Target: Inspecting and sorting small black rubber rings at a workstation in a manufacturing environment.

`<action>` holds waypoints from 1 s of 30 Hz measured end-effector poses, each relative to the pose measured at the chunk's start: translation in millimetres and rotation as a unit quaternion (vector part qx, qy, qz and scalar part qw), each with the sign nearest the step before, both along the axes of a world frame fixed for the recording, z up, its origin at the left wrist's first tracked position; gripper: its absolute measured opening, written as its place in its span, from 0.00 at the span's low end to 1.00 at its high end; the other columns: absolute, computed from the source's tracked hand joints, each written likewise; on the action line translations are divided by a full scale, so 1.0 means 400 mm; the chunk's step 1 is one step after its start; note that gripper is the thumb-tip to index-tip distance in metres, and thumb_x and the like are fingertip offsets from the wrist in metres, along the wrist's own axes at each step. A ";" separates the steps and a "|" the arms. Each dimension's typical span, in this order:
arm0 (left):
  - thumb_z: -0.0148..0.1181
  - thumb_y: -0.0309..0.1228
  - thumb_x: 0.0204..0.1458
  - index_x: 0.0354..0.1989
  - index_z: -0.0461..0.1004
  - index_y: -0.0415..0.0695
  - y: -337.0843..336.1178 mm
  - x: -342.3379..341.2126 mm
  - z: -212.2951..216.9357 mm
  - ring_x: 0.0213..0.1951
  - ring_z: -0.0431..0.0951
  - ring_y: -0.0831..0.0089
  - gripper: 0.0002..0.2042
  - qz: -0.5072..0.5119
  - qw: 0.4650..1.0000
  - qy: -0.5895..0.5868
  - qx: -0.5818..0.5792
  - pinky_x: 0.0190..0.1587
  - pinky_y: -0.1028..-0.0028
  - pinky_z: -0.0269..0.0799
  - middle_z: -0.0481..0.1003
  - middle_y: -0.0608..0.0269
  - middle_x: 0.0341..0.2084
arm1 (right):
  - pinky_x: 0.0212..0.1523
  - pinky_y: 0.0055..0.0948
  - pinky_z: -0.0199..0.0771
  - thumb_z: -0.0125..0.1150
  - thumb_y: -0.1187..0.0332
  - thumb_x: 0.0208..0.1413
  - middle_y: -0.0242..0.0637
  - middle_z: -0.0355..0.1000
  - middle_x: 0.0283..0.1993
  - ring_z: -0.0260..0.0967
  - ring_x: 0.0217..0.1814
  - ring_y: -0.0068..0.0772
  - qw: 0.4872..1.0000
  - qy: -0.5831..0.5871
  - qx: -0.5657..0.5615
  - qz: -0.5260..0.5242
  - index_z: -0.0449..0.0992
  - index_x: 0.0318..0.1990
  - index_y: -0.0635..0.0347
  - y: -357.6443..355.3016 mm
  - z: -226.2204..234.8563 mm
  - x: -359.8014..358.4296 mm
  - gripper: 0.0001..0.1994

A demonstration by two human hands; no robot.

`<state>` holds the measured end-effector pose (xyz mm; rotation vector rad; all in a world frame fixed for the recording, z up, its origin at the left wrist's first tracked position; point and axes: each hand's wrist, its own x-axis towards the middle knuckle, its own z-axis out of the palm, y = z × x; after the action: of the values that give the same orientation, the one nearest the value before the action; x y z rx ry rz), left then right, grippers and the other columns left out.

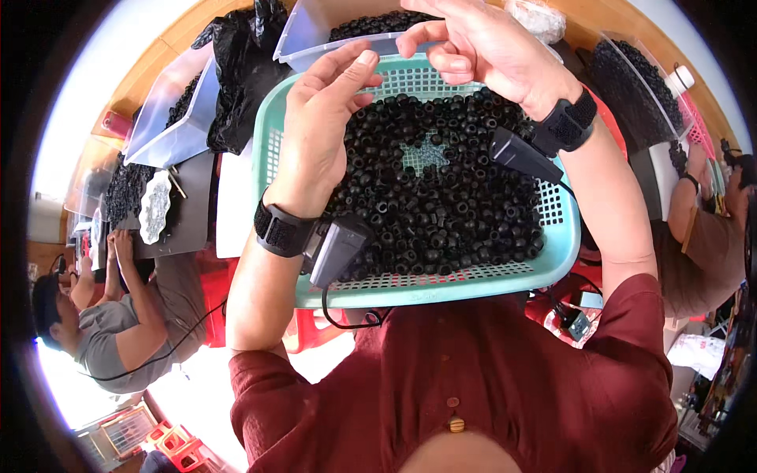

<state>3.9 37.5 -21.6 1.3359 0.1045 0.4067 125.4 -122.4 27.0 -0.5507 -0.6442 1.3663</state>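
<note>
Risk: boxy device (524, 158) on right wrist, if swung low, could flick beads (441, 236) over basket's (441, 296) right rim | beads: black, round, holed, inside turquoise plastic lattice (floor peeping through mid-scene) | left hand (315, 130) far left, right hand (505, 59) far right: fingers half-curled, cannot tell whether gripping anything.

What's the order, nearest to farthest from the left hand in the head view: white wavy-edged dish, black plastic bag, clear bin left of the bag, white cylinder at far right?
From the left hand:
1. Black plastic bag, just to its left.
2. Clear bin, left beyond the bag.
3. White wavy-edged dish, lower left.
4. White cylinder, far right.
</note>
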 end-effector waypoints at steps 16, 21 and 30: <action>0.61 0.33 0.51 0.46 0.72 0.40 0.016 0.003 -0.040 0.36 0.71 0.82 0.15 -0.046 0.997 0.053 -0.015 0.38 0.81 0.63 0.73 0.69 0.36 | 0.28 0.36 0.76 0.54 0.74 0.47 0.39 0.74 0.27 0.75 0.32 0.41 0.276 -0.924 -0.258 -0.059 0.75 0.30 0.60 0.030 -0.208 -0.065 0.04; 0.61 0.33 0.51 0.44 0.73 0.40 0.018 0.014 -0.053 0.34 0.71 0.82 0.14 -0.061 0.994 0.086 0.000 0.38 0.81 0.64 0.74 0.69 0.34 | 0.28 0.38 0.75 0.57 0.75 0.44 0.43 0.74 0.26 0.75 0.32 0.44 0.297 -0.924 -0.236 -0.050 0.74 0.26 0.62 0.024 -0.220 -0.050 0.02; 0.56 0.33 0.55 0.48 0.71 0.39 0.019 0.024 -0.077 0.35 0.72 0.81 0.15 -0.093 0.986 0.139 0.009 0.40 0.82 0.67 0.74 0.65 0.38 | 0.34 0.40 0.72 0.61 0.72 0.42 0.46 0.72 0.25 0.72 0.33 0.49 0.362 -0.901 -0.207 -0.117 0.74 0.25 0.64 0.001 -0.207 -0.028 0.05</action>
<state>13.3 45.0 -52.2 1.4019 0.2056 0.0621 114.3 -122.0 -55.8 -2.5528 -1.7911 -0.0694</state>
